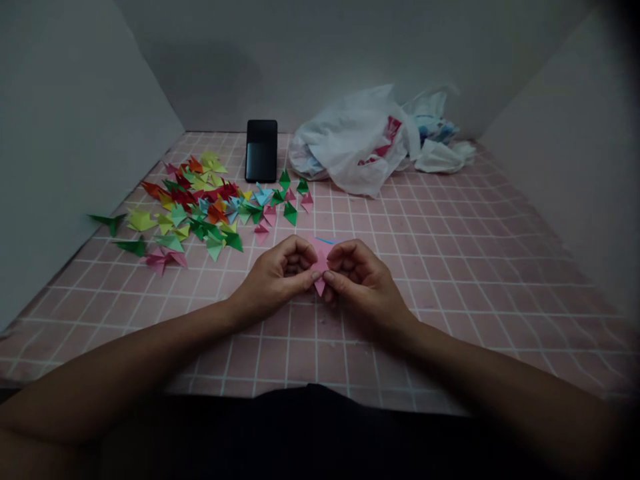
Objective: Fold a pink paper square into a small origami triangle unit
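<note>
Between my two hands is a small piece of folded pink paper, its pointed end directed down toward me. My left hand pinches its left side between thumb and fingers. On the other side, my right hand grips the paper the same way, the two thumbs almost touching. Just behind the paper a thin blue strip shows; what it belongs to is hidden. Many folded paper pieces in red, yellow, green, blue, orange and pink lie in a heap to the left, beyond my left hand.
A black phone leans near the back wall. Right of it lies a crumpled white plastic bag with red marks, and further right more white and blue wrapping. A pink checked cloth covers the table, with pale walls on three sides.
</note>
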The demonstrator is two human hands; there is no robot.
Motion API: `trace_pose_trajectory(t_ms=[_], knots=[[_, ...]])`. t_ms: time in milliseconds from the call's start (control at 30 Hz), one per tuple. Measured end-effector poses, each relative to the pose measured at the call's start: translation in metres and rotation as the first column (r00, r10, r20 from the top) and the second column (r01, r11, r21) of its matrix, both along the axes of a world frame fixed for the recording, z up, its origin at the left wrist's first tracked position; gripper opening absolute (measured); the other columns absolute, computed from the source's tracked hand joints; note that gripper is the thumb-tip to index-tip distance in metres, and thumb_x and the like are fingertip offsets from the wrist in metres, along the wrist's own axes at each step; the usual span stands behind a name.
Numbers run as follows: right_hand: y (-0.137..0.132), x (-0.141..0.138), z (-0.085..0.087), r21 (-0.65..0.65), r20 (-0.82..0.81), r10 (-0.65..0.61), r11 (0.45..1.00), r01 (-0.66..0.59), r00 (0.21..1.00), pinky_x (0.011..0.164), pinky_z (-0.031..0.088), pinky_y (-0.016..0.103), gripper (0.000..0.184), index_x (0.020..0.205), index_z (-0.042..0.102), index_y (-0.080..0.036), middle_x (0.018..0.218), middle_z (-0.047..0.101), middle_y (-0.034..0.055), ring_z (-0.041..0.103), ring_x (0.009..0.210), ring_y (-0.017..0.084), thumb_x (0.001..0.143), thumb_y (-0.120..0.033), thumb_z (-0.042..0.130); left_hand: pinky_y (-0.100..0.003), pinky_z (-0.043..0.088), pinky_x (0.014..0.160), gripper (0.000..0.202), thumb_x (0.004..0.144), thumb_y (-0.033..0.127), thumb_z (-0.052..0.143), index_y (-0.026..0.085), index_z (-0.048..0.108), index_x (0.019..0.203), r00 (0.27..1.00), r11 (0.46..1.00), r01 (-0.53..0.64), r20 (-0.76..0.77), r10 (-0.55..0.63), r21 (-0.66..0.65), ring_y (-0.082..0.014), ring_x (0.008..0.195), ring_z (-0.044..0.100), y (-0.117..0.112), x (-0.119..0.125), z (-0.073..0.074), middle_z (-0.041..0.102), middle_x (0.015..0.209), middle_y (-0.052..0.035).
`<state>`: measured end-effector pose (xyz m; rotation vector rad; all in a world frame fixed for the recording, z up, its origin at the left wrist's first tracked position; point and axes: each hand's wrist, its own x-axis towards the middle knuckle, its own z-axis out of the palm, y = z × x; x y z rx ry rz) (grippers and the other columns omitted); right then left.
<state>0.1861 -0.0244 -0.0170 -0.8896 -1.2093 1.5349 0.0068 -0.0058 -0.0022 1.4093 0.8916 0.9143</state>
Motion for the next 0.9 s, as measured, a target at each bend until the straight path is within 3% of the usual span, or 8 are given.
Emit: trace_pose_trajectory(t_ms=[367,567,767,900], knots=[[0.0005,0.0009,0.0013,-0.004,-0.014,-0.001,1.000,0.001,1.000,0.054,0.048,0.022,0.018,0.095,0.056,-0.021,0.071,0.064,-0.0048,0.061,0.057,0.009,0.084,-0.019,0.070,-0.020,0.053,0.065,0.030,0.077,0.015,0.074,0.018,0.055,0.100,0.999,0.999,-0.029,0.039,0.030,-0.017,-0.0093,0.072,0.064,-0.0007,0.0002,-0.0037,0.063,0.082,0.0021],[0.0001,0.0001,0.0032,-0.016,-0.026,-0.017,1.000,0.017,1.000,0.055,0.049,0.022,0.017,0.092,0.057,-0.020,0.073,0.065,-0.0041,0.061,0.057,0.008,0.083,-0.020,0.071,-0.020,0.054,0.068,0.021,0.079,0.015,0.073,0.017,0.058,0.094,0.999,0.999,-0.031,0.040,0.032,-0.023,-0.0088,0.075,0.065,-0.0020,0.0015,-0.0019,0.064,0.087,0.0008],[-0.0006,-0.0004,0.0050,-0.012,-0.030,-0.016,1.000,0.015,0.999,0.056,0.049,0.022,0.017,0.093,0.057,-0.021,0.073,0.066,-0.0039,0.061,0.059,0.009,0.083,-0.018,0.071,-0.020,0.055,0.068,0.029,0.077,0.014,0.075,0.018,0.055,0.098,0.995,0.997,-0.069,0.070,0.070,-0.024,-0.0101,0.076,0.066,-0.0015,0.0018,-0.0040,0.064,0.084,0.0017],[-0.0013,-0.0002,0.0042,-0.004,-0.044,-0.015,1.000,0.015,0.999,0.056,0.049,0.022,0.018,0.094,0.057,-0.022,0.075,0.065,-0.0041,0.061,0.061,0.009,0.084,-0.018,0.071,-0.021,0.056,0.069,0.023,0.080,0.015,0.073,0.017,0.056,0.095,0.995,0.999,-0.036,0.090,0.037,-0.013,-0.0102,0.076,0.067,-0.0022,0.0020,-0.0036,0.066,0.086,0.0003]])
